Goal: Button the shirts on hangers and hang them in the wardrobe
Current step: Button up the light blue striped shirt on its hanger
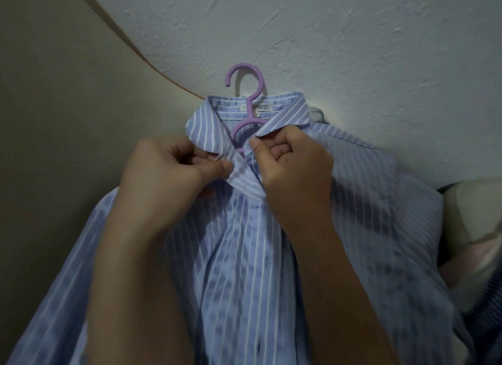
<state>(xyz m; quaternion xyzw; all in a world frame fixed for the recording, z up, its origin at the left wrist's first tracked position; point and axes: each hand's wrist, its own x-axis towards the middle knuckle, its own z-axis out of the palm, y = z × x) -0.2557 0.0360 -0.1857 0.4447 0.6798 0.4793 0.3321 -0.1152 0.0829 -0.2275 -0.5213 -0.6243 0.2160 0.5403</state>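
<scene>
The blue-and-white striped shirt (244,256) sits on its purple hanger (245,78) against a pale textured surface (353,38), collar (206,120) far and hem near, with the placket running toward the viewer between the forearms. Just below the collar, the left hand (173,171) pinches the left front edge. The right hand (293,163), fingers curled, pinches the right edge, thumbs almost meeting and the button hidden. There is open cloth nearer along the placket, and bundled fabric (475,229) crowds the right side.

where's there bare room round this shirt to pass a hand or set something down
Bare: the white textured surface above the purple hanger, and the beige surface left of the striped shirt. Crowded: the collar, where the left hand and right hand pinch the fabric, and the right edge, where other cloth lies.
</scene>
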